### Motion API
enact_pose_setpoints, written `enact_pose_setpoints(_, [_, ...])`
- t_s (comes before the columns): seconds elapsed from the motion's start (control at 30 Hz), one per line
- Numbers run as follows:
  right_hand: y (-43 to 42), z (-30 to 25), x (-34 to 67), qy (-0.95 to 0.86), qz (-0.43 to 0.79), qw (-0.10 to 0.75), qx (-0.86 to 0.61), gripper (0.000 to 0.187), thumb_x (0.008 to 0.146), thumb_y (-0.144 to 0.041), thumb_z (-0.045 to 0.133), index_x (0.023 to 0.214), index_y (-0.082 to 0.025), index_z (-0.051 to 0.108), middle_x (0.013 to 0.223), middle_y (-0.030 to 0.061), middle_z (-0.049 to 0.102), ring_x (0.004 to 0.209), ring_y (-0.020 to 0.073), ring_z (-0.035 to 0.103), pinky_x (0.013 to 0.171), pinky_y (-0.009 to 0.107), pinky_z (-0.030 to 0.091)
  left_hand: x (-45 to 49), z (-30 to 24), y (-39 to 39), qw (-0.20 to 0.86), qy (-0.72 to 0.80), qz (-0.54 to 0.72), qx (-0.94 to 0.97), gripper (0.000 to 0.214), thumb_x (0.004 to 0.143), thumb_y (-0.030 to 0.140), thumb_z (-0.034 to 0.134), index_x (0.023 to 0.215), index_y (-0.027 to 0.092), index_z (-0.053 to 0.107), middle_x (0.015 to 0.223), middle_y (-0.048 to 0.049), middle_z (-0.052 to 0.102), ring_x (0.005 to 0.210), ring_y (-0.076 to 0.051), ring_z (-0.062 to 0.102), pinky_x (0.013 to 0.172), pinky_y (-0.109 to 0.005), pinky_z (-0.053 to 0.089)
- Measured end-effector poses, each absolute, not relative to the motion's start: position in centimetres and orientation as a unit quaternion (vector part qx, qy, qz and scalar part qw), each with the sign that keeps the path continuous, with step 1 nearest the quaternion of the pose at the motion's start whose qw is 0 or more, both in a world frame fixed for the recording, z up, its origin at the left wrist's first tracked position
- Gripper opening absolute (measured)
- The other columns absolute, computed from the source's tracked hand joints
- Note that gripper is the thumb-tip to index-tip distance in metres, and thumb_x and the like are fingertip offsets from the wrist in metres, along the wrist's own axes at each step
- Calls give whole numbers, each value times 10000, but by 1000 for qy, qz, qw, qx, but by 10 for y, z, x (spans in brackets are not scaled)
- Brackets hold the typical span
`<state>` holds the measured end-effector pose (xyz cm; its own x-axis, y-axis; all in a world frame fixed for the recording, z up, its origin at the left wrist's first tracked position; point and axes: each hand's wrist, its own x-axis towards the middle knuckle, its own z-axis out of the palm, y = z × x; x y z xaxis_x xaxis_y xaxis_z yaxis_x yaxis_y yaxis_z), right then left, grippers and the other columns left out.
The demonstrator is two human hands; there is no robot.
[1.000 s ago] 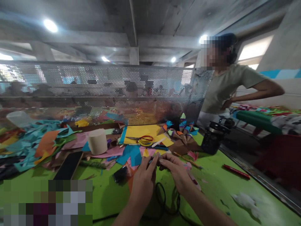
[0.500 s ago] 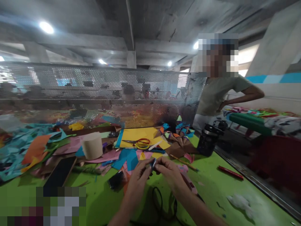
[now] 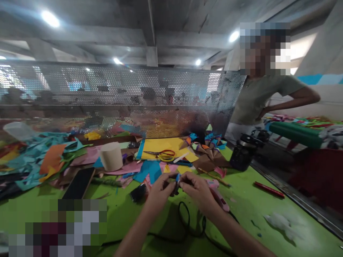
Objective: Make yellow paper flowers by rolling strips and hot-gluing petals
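My left hand [image 3: 160,189] and my right hand [image 3: 197,192] meet over the green table [image 3: 249,210], fingers pinched together on a small blue and dark piece [image 3: 177,179] that is too small to name. A pink glue gun [image 3: 217,196] lies just right of my right hand, its black cord [image 3: 187,223] looping under my wrists. Behind my hands lie red and yellow scissors [image 3: 162,154] on a yellow sheet [image 3: 160,145].
Coloured paper scraps [image 3: 40,160] cover the left. A cream tape roll [image 3: 111,156], a dark phone [image 3: 79,184], paper cones [image 3: 206,144], a black bottle [image 3: 242,153] and a red pen [image 3: 268,189] lie around. A perforated metal screen [image 3: 120,100] backs the table. A person [image 3: 257,100] stands right.
My hands have stayed together, fingers curling tighter around the small piece. The view shifted slightly, and the standing person appears closer.
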<state>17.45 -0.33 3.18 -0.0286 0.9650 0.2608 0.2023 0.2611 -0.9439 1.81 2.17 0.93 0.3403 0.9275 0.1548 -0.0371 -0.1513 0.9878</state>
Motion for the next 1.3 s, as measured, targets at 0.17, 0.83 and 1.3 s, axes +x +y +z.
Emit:
enact_pose_setpoints(0.17, [-6, 40, 175, -605, 400, 510, -462, 79, 758, -247, 595, 691, -206, 605, 673, -19, 548, 675, 162, 490, 638, 280, 368, 16, 12, 19, 631, 323, 421, 565, 532, 819, 320, 602, 1328, 184, 531, 755, 24, 526, 664, -122, 583, 711, -293, 497])
enact_pose_setpoints(0.83, [6, 22, 173, -613, 395, 517, -448, 89, 716, -277, 585, 723, -204, 533, 643, -25, 537, 597, 139, 516, 562, 261, 428, 23, 1, 23, 532, 330, 472, 621, 409, 844, 358, 586, 1221, 197, 588, 1145, -100, 581, 770, -159, 553, 658, -287, 508])
enact_pose_setpoints(1.3, [-3, 28, 177, -698, 198, 447, -523, 76, 768, -154, 537, 726, -189, 589, 685, -5, 606, 646, 156, 528, 620, 267, 361, 21, 7, 21, 417, 372, 461, 689, 357, 882, 301, 520, 1219, 206, 592, 1314, -124, 558, 1252, -257, 494, 1057, -415, 388])
